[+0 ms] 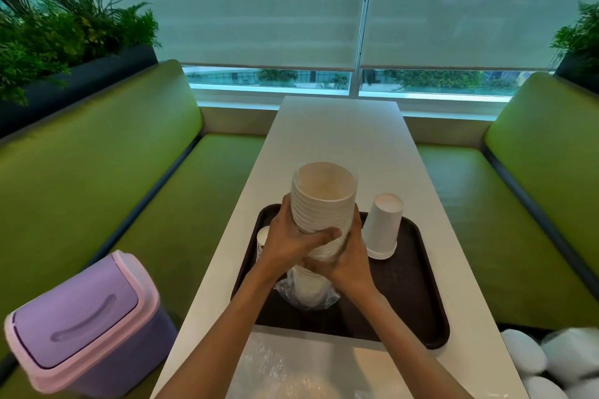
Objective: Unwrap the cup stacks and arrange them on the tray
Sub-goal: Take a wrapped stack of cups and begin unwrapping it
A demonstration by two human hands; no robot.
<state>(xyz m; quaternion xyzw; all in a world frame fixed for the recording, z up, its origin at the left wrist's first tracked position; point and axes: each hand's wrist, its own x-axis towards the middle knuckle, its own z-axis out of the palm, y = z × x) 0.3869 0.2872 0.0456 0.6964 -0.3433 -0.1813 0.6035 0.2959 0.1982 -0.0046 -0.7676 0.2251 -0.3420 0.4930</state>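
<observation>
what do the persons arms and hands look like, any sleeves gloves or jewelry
Both forearms are bare up to the bottom edge of the picture, with no sleeves in view. The left hand and right hand wear no gloves, and no rings, watch or bracelets show on the visible sides.

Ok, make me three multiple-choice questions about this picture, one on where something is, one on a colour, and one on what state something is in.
1. Where does the upside-down cup stack stand?
A. on the bench
B. on the tray's far right part
C. on the bin lid

2. What colour is the bin beside the table?
A. purple with a pink rim
B. green
C. black

3. What is happening with the cup stack in hand?
A. it lies flat on the table
B. both hands hold it above the tray
C. nobody touches it

Answers: 1 B, it stands rim down on the dark tray, right of the hands. 2 A, its lid is purple and its edge pink. 3 B, the left hand and right hand wrap their fingers round it, with plastic wrap bunched at its foot.
</observation>
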